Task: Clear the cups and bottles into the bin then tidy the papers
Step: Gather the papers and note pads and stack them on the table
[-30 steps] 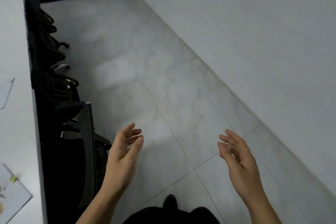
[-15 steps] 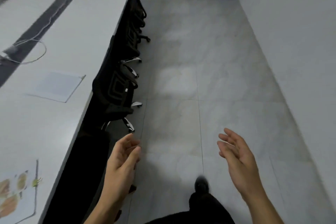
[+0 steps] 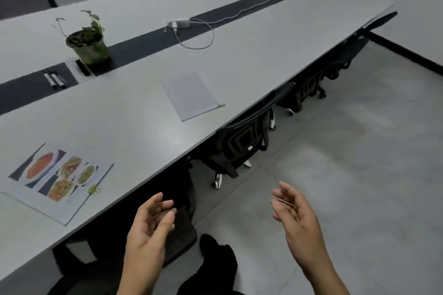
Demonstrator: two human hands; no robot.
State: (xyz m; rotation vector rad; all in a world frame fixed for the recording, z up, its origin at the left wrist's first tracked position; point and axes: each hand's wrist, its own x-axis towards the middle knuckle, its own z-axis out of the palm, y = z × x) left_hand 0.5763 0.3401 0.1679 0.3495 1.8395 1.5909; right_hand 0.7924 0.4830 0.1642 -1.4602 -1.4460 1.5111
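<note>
Two papers lie on the long grey table [image 3: 263, 55]. A sheet printed with food photos [image 3: 60, 178] sits near the table's front edge at the left, a green clip on its corner. A plain white sheet [image 3: 190, 96] lies further along, also near the edge. My left hand [image 3: 149, 227] and my right hand [image 3: 298, 220] hang in front of me over the floor, beside the table edge, fingers relaxed and holding nothing. No cup, bottle or bin is in view.
A potted plant [image 3: 87, 40], two markers [image 3: 55, 80] and a white charger with cable [image 3: 189, 29] sit along the table's dark centre strip. Black office chairs [image 3: 244, 141] are tucked under the table's near side. Grey tiled floor [image 3: 359, 175] stretches to the right.
The view has swung left from the floor and wall corridor onto the table, bringing both papers into sight. Both hands stay raised and empty in front of me.
</note>
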